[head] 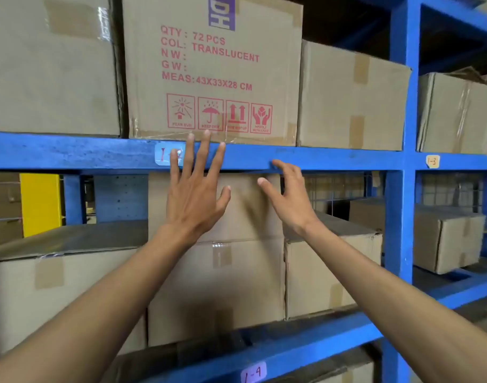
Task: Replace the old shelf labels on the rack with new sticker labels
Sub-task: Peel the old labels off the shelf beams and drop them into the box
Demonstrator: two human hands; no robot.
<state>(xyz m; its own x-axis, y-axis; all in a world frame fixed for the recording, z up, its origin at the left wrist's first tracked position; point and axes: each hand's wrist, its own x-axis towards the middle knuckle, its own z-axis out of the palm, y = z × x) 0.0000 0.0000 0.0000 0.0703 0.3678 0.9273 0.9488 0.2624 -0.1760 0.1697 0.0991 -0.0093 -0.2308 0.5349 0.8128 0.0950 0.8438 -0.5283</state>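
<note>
A pale sticker label with red handwriting is stuck on the front of the blue shelf beam. My left hand is spread flat with its fingers over the label's right part and the beam. My right hand hovers to the right, fingers apart and curled, one fingertip touching the beam's lower edge; it holds nothing. A yellowish label reading 1-3 sits on the beam of the bay to the right. Another pale label reading 1-4 is on the lower beam.
Cardboard boxes fill the shelves, including a printed one right above the label and plain ones below. A blue upright post divides the bays. A yellow panel shows behind at the left.
</note>
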